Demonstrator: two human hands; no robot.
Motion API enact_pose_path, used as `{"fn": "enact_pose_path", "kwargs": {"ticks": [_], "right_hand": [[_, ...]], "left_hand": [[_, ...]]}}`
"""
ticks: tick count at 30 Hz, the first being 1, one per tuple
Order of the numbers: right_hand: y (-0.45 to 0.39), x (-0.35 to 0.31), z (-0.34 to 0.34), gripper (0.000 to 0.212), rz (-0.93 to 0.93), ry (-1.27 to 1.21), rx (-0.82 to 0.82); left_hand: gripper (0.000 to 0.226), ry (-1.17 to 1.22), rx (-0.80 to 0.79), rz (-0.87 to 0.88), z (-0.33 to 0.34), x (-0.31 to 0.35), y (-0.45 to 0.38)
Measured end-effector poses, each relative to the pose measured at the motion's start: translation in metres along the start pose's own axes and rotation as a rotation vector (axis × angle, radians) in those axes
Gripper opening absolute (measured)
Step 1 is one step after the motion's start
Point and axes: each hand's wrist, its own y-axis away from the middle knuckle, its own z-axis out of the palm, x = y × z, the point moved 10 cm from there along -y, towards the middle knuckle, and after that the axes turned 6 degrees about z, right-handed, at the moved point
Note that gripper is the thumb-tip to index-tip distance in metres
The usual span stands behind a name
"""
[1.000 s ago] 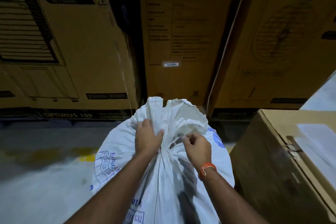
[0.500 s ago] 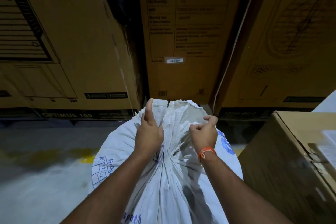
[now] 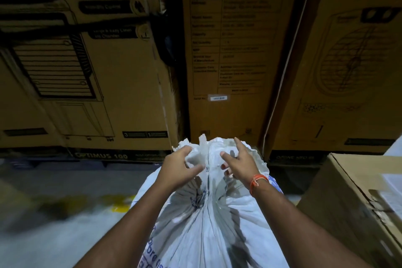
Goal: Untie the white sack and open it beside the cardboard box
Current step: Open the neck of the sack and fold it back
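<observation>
A white woven sack (image 3: 208, 224) with blue print stands on the floor right in front of me, its top gathered into a bunch of folds. My left hand (image 3: 178, 169) clutches the left side of the bunched mouth, fingers curled into the fabric. My right hand (image 3: 239, 163), with an orange thread band at the wrist, rests on the right side of the mouth with its fingers spread and partly tucked in the folds. A brown cardboard box (image 3: 352, 213) stands close to the sack's right side.
Tall printed cardboard cartons (image 3: 228, 54) form a wall just behind the sack. Grey concrete floor (image 3: 50, 224) with a yellow mark (image 3: 119, 202) lies to the left. A white paper sheet lies on the box at the right edge.
Both hands have moved up onto the sack's mouth. The right hand went from pinching at the neck to spread fingers; the bunched top looks looser and wider.
</observation>
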Motion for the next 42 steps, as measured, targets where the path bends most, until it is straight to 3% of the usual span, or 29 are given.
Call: {"fn": "enact_pose_path", "kwargs": {"ticks": [1,3,5,8,12,17,22,26,30,33,37,39,42], "right_hand": [[0.003,0.001,0.004,0.072,0.018,-0.013,-0.012],[0.009,0.005,0.009,0.060,0.068,-0.045,-0.007],[0.011,0.010,0.010,0.054,0.138,-0.087,0.051],[0.018,0.007,0.013,0.056,0.209,-0.139,0.132],[0.034,-0.025,0.020,0.065,0.058,0.002,0.154],[0.059,-0.062,0.042,0.080,-0.253,0.498,0.116],[0.075,-0.046,0.037,0.081,-0.200,0.572,-0.012],[0.095,-0.033,0.021,0.080,-0.169,0.512,-0.059],[0.109,-0.026,-0.013,0.056,-0.153,0.332,0.110],[0.120,-0.020,-0.033,0.039,-0.146,0.246,0.210],[0.131,0.007,-0.040,0.079,-0.032,0.173,0.064],[0.141,0.020,-0.044,0.083,-0.018,0.125,0.031],[0.168,0.024,-0.069,0.057,-0.119,-0.036,0.160]], "left_hand": [[0.035,0.098,0.034,-0.050,-0.002,-0.009,0.003],[0.059,0.231,0.127,-0.139,-0.005,-0.025,0.009],[0.073,0.160,0.186,-0.174,-0.005,-0.031,0.017],[0.066,-0.002,0.210,-0.146,-0.002,-0.025,0.032],[0.014,0.012,0.189,-0.131,0.009,-0.013,0.050],[0.058,0.040,0.229,-0.105,0.004,-0.002,0.067],[0.068,0.127,0.305,-0.143,-0.005,-0.002,0.087],[0.050,0.297,0.387,-0.347,-0.009,-0.026,0.104],[0.039,0.574,0.489,-0.510,-0.007,-0.050,0.119],[0.045,0.835,0.423,-0.516,0.008,-0.055,0.116],[0.052,0.926,0.206,-0.526,0.024,-0.053,0.123],[0.049,1.014,0.245,-0.524,0.020,-0.058,0.129],[0.049,1.196,0.421,-0.414,0.004,-0.065,0.135]]}}
